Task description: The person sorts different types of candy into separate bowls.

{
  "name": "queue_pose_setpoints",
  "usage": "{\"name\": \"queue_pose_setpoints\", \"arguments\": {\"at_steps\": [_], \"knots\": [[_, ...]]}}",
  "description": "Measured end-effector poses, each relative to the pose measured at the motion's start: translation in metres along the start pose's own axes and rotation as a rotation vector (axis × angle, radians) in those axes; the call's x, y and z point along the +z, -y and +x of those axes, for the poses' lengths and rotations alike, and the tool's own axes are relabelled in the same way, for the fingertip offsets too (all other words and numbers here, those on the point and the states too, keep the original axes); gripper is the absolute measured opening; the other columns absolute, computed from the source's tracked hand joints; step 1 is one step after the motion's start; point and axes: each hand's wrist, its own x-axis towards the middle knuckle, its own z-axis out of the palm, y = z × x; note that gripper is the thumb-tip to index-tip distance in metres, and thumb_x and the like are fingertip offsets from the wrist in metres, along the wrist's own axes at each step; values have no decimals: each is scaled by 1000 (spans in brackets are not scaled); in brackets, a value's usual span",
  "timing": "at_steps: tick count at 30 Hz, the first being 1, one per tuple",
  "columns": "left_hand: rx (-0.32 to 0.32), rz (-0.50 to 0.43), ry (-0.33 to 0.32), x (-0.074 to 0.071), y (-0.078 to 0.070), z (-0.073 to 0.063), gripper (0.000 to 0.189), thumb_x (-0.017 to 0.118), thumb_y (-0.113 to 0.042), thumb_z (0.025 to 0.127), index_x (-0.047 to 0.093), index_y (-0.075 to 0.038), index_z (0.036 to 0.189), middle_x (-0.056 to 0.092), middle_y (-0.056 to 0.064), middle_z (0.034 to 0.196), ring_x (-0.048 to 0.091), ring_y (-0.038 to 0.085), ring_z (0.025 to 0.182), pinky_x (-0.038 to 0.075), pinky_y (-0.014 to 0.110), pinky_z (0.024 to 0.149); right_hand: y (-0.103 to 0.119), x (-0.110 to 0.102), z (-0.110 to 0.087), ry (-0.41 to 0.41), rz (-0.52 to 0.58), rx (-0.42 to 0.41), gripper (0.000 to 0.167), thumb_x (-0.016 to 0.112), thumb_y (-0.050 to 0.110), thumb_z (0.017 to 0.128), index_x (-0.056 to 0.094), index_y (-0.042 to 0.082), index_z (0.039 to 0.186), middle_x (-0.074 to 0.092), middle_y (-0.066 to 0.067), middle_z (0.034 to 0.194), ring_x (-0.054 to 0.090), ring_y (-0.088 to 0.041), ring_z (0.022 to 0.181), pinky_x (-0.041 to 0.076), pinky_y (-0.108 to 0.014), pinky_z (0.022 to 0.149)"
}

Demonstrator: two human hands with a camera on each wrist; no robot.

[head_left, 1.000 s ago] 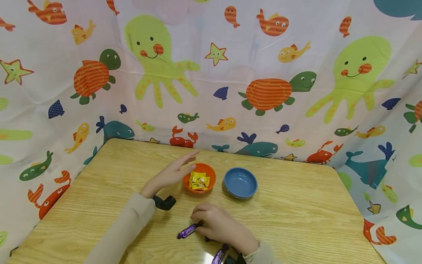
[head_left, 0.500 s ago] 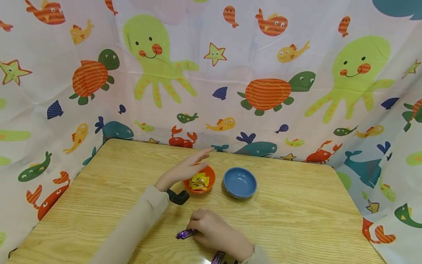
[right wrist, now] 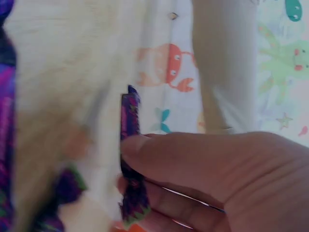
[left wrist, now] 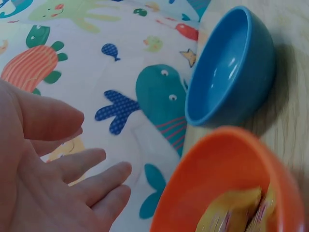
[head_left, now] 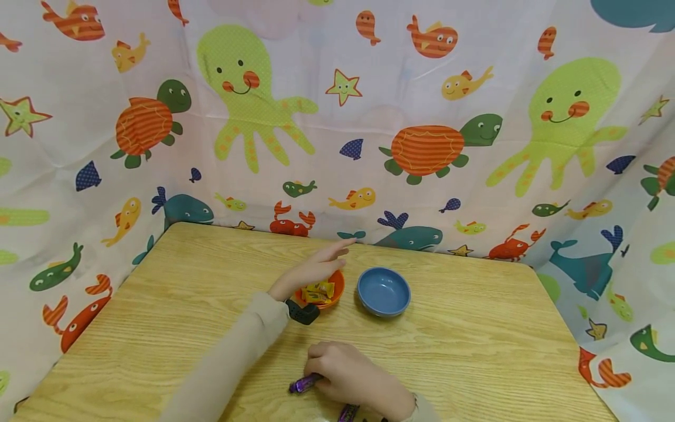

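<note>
My right hand (head_left: pixel 350 375) pinches a purple wrapped candy (head_left: pixel 306 383) between thumb and fingers, low over the front of the table. In the right wrist view the same candy (right wrist: pixel 129 125) stands upright in the pinch, its twisted end below the thumb. My left hand (head_left: pixel 311 268) is held over the orange bowl (head_left: pixel 339 287), fingers extended toward the back and nothing in them. Several yellow-wrapped candies (head_left: pixel 319 292) lie inside that bowl. Just right of it sits a blue bowl (head_left: pixel 385 291) with nothing inside. The left wrist view shows the relaxed left hand (left wrist: pixel 63 179) beside both bowls.
Another purple candy (head_left: pixel 348 412) lies on the wooden table (head_left: pixel 474 340) near the right wrist, partly hidden. More purple wrappers (right wrist: pixel 7 125) show at the left of the right wrist view. A sea-animal curtain (head_left: pixel 316 146) hangs behind the table and along its sides.
My left hand has moved right and slightly forward, further over the orange bowl. My right hand has shifted a little toward the front edge and now has the purple candy in its pinch.
</note>
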Motion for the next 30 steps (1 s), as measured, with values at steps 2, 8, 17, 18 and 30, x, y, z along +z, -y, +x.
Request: {"name": "queue_pose_setpoints", "arguments": {"at_steps": [2,8,17,18,30], "knots": [[-13,-4,-6,6,0,5,56,42,-8,105,25,-10,158,20,12,163,28,35,146,32,50,114,2,-8,-2,16,24,-8,19,78,4,78,75,18,88,59,13,85,52,6,77,41,-5,68],[-30,6,10,26,3,15,53,40,-8,106,27,-7,157,23,12,162,27,35,146,29,48,116,2,-34,-13,33,154,-20,16,78,3,81,75,15,92,62,10,89,52,6,78,40,-3,72],[-71,24,-31,51,-1,23,52,43,-7,105,30,-5,155,23,13,162,19,28,149,20,48,119,-8,-65,-34,-43,233,1,18,79,2,83,75,12,97,65,6,97,60,0,87,48,-10,78],[-76,35,-35,54,-1,23,53,44,-8,104,30,-4,155,22,13,163,18,28,150,19,48,120,-9,-67,-36,-52,240,4,19,79,2,83,75,12,98,65,5,97,60,0,87,49,-10,77],[-96,192,-31,85,0,20,61,47,-14,104,21,-4,158,1,19,164,-5,40,149,7,64,116,-33,-91,-62,-212,307,5,24,76,-3,84,74,10,104,68,1,105,63,-10,92,56,-26,77]]}}
